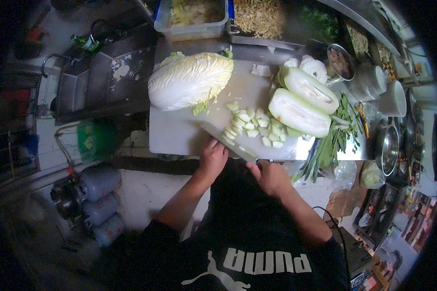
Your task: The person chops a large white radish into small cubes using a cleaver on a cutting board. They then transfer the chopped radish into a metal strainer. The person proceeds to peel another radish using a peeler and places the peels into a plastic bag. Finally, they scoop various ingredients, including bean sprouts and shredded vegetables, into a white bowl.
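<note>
My right hand (275, 178) grips the handle of a kitchen knife (227, 141) at the near edge of a white cutting board (167, 134). The broad blade slants up to the left across the board. My left hand (214, 157) is beside the blade, fingers curled; whatever may be under the fingers is hidden. A few pale slices (242, 149) lie along the blade. Just beyond it is a loose pile of cut pale-green vegetable pieces (256, 123). Two halves of a pale gourd lie cut face up, a nearer half (299, 113) and a farther half (311, 89). A whole napa cabbage (189, 82) rests at the board's far left.
Green scallion-like stalks (340, 134) and a yellow-handled tool (363, 118) lie right. A plastic tub (191, 31) and a tray of shredded food (258, 18) stand behind. Left are a metal sink (105, 83) and gas cylinders (100, 183); a steel bowl (389, 151) is far right.
</note>
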The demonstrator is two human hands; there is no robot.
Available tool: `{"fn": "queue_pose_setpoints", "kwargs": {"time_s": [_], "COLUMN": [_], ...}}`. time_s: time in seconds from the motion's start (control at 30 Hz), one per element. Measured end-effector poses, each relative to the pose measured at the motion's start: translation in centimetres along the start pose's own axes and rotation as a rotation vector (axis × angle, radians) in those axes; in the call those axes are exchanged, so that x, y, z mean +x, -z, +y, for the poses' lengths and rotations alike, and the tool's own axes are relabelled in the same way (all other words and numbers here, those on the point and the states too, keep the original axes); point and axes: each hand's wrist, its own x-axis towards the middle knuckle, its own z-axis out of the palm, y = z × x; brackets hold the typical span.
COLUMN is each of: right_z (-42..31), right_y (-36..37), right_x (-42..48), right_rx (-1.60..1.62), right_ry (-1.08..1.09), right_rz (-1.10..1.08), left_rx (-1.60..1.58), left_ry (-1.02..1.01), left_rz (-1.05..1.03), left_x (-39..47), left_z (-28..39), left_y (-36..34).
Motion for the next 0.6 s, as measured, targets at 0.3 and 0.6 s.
{"fn": "queue_pose_setpoints", "kwargs": {"time_s": [0.3,0.6], "right_z": [-0.4,-0.6], "right_y": [-0.7,-0.3], "right_x": [0.3,-1.2], "right_rx": [-0.032,-0.077], "right_ry": [0.089,0.103], "right_rz": [0.098,0.105], "left_rx": [-0.015,0.028], "left_ry": [0.041,-0.025], "left_rz": [0.03,0.056], "left_x": [-0.9,-1.4], "left_z": [-0.3,-1.8], "left_y": [-0.1,-0.8]}}
